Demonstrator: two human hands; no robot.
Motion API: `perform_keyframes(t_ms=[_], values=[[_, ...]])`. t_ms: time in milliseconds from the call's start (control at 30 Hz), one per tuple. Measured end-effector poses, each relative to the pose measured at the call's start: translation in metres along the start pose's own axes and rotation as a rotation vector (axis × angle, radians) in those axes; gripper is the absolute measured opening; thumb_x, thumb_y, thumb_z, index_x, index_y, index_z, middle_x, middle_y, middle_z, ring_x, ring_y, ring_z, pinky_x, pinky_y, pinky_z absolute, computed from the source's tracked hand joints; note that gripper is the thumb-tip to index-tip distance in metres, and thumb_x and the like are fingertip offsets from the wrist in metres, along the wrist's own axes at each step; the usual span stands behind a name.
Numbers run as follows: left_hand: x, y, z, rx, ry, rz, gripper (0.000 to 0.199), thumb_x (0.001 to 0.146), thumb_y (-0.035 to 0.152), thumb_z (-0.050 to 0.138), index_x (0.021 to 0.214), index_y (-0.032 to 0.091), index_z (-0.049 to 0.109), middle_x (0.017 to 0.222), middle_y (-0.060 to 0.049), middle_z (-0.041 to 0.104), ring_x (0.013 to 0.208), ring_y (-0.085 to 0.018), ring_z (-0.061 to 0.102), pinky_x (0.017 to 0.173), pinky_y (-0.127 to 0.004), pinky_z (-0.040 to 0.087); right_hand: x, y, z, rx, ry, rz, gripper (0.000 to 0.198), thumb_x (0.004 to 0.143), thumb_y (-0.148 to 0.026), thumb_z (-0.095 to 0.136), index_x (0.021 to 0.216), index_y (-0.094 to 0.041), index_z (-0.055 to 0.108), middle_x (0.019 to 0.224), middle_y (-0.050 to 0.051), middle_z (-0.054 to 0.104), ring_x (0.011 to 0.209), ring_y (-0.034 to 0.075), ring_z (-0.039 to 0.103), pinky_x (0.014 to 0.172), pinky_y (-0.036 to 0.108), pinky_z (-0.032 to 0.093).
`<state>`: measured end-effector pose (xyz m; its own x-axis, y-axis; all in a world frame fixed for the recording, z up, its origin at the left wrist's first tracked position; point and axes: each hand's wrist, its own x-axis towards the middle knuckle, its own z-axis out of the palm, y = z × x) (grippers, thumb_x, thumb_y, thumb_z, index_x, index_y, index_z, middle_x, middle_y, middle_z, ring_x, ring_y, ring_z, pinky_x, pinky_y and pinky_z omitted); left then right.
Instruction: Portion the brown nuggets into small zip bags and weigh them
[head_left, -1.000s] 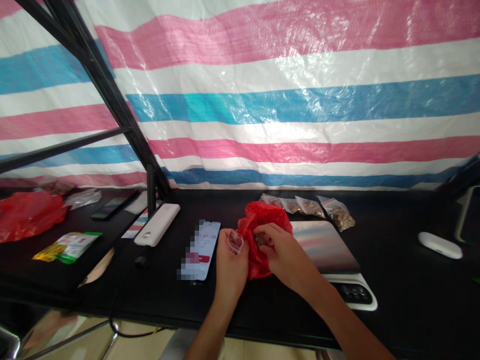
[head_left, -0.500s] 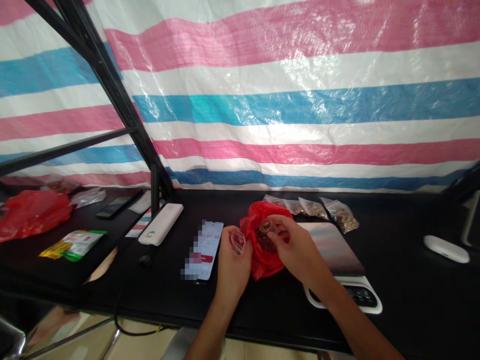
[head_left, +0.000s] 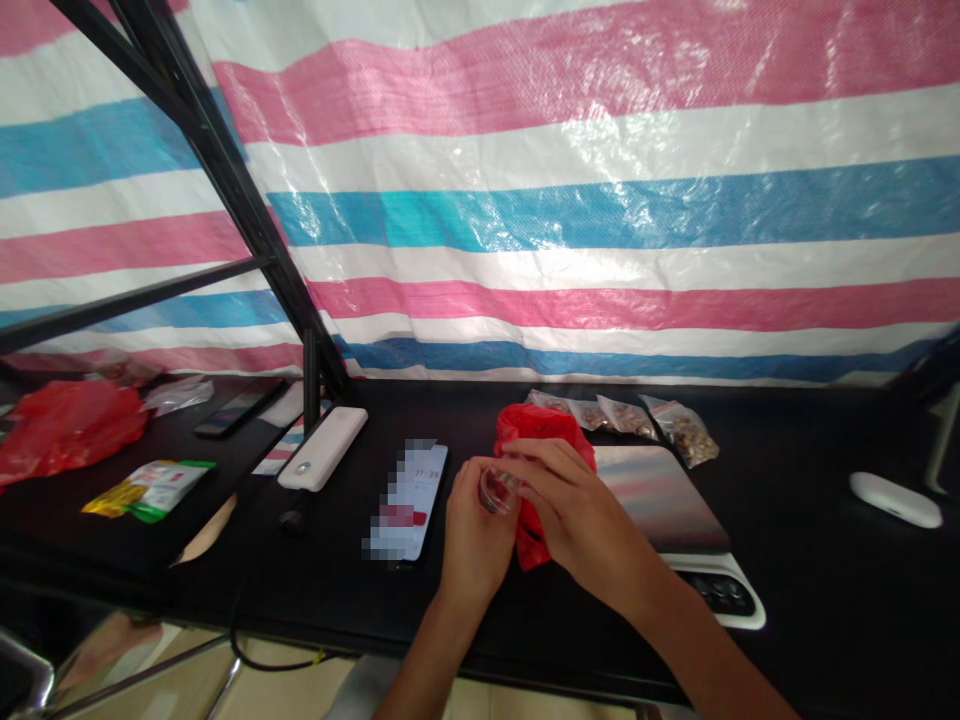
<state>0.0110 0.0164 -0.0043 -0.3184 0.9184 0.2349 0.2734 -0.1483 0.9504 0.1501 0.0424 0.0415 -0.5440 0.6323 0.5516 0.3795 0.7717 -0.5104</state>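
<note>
My left hand (head_left: pixel 480 540) is closed around a small clear plastic bag (head_left: pixel 491 500), whose mouth faces up. Over it, my right hand (head_left: pixel 574 500) grips a small clear cup (head_left: pixel 510 480), tilted at the bag's opening; the fingers hide much of both. Behind my hands sits a red plastic bag (head_left: pixel 536 422), its contents now covered by my right hand. Beside my left hand lies a phone (head_left: pixel 420 500) with a lit timer screen.
Several filled zip bags (head_left: pixel 686 430) lie at the back of the black table (head_left: pixel 810 580). A boxed picture of a phone (head_left: pixel 667 490) is under my right forearm. A white power bank (head_left: pixel 322 450), a white case (head_left: pixel 896 500), a snack packet (head_left: pixel 150 490) and another red bag (head_left: pixel 71 425) lie around.
My right hand has moved left with the clear cup, from over the red bag's contents to the clear bag in my left hand. The left hand has shifted slightly right.
</note>
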Motion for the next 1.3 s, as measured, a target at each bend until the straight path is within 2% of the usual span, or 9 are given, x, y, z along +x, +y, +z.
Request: perform_keyframes(t_ms=[200, 367, 467, 533, 600, 700, 833, 1100, 1300], values=[[0.0, 0.005, 0.001, -0.052, -0.016, -0.02, 0.01, 0.087, 0.021, 0.062, 0.097, 0.02, 0.061, 0.089, -0.001, 0.066, 0.08, -0.017, 0.062, 0.074, -0.028, 0.049, -0.002, 0.0, -0.003, -0.057, 0.039, -0.106, 0.058, 0.09, 0.002, 0.046, 0.134, -0.03, 0.065, 0.133, 0.008, 0.066, 0.124, 0.023, 0.059, 0.104, 0.043, 0.054], [-0.001, 0.003, -0.001, 0.081, 0.075, 0.001, 0.008, 0.088, 0.025, 0.063, 0.087, 0.021, 0.056, 0.082, 0.001, 0.059, 0.075, -0.016, 0.058, 0.072, -0.028, 0.047, 0.003, 0.021, -0.004, -0.201, 0.204, 0.01, 0.04, 0.096, -0.007, 0.048, 0.128, -0.022, 0.068, 0.133, 0.013, 0.063, 0.125, 0.026, 0.057, 0.108, 0.046, 0.049], [-0.001, 0.0, -0.002, 0.08, 0.119, -0.02, 0.016, 0.086, 0.027, 0.067, 0.087, 0.022, 0.052, 0.081, 0.002, 0.056, 0.071, -0.015, 0.056, 0.07, -0.028, 0.046, 0.012, 0.038, -0.005, -0.323, 0.001, 0.123, 0.043, 0.09, -0.001, 0.047, 0.12, -0.019, 0.072, 0.124, 0.012, 0.067, 0.116, 0.028, 0.06, 0.105, 0.047, 0.048], [-0.001, 0.0, -0.002, 0.052, 0.09, -0.06, 0.021, 0.083, 0.026, 0.07, 0.089, 0.022, 0.05, 0.08, 0.003, 0.056, 0.07, -0.015, 0.057, 0.069, -0.028, 0.046, 0.019, 0.045, -0.004, -0.377, -0.192, 0.181, 0.044, 0.082, 0.004, 0.05, 0.114, -0.018, 0.073, 0.119, 0.011, 0.069, 0.112, 0.028, 0.061, 0.103, 0.045, 0.047], [0.0, 0.0, 0.0, 0.019, 0.031, -0.115, 0.023, 0.08, 0.021, 0.07, 0.089, 0.022, 0.049, 0.078, 0.004, 0.057, 0.068, -0.015, 0.057, 0.067, -0.027, 0.045, 0.024, 0.049, -0.001, -0.423, -0.28, 0.22, 0.047, 0.075, 0.005, 0.055, 0.112, -0.016, 0.072, 0.119, 0.012, 0.069, 0.112, 0.028, 0.06, 0.101, 0.044, 0.046], [0.004, -0.002, 0.001, -0.024, -0.022, -0.179, 0.021, 0.079, 0.012, 0.064, 0.084, 0.023, 0.047, 0.072, 0.006, 0.056, 0.065, -0.014, 0.055, 0.064, -0.026, 0.042, 0.027, 0.05, 0.002, -0.429, -0.29, 0.235, 0.046, 0.071, 0.005, 0.057, 0.11, -0.016, 0.071, 0.117, 0.011, 0.069, 0.111, 0.028, 0.061, 0.1, 0.041, 0.044], [0.011, -0.009, 0.001, -0.057, 0.014, -0.205, 0.019, 0.077, 0.008, 0.06, 0.08, 0.022, 0.048, 0.07, 0.006, 0.054, 0.065, -0.014, 0.053, 0.064, -0.025, 0.041, 0.023, 0.05, 0.0, -0.347, -0.323, 0.225, 0.043, 0.075, 0.004, 0.055, 0.11, -0.017, 0.07, 0.112, 0.01, 0.071, 0.107, 0.025, 0.063, 0.097, 0.038, 0.042], [0.008, -0.012, 0.001, -0.215, 0.026, -0.221, 0.013, 0.076, 0.016, 0.059, 0.082, 0.022, 0.05, 0.073, 0.006, 0.051, 0.066, -0.012, 0.049, 0.066, -0.024, 0.041, 0.018, 0.039, -0.002, -0.486, -0.331, 0.312, 0.048, 0.073, 0.002, 0.057, 0.115, -0.017, 0.07, 0.123, 0.011, 0.067, 0.116, 0.029, 0.057, 0.1, 0.04, 0.038], [0.006, -0.009, 0.004, -0.316, 0.022, -0.251, 0.014, 0.074, 0.022, 0.061, 0.086, 0.021, 0.053, 0.077, 0.003, 0.056, 0.07, -0.013, 0.054, 0.068, -0.025, 0.045, 0.014, 0.043, 0.001, -0.314, -0.32, 0.283, 0.045, 0.073, 0.001, 0.058, 0.111, -0.019, 0.07, 0.12, 0.007, 0.07, 0.115, 0.025, 0.06, 0.101, 0.037, 0.036]])
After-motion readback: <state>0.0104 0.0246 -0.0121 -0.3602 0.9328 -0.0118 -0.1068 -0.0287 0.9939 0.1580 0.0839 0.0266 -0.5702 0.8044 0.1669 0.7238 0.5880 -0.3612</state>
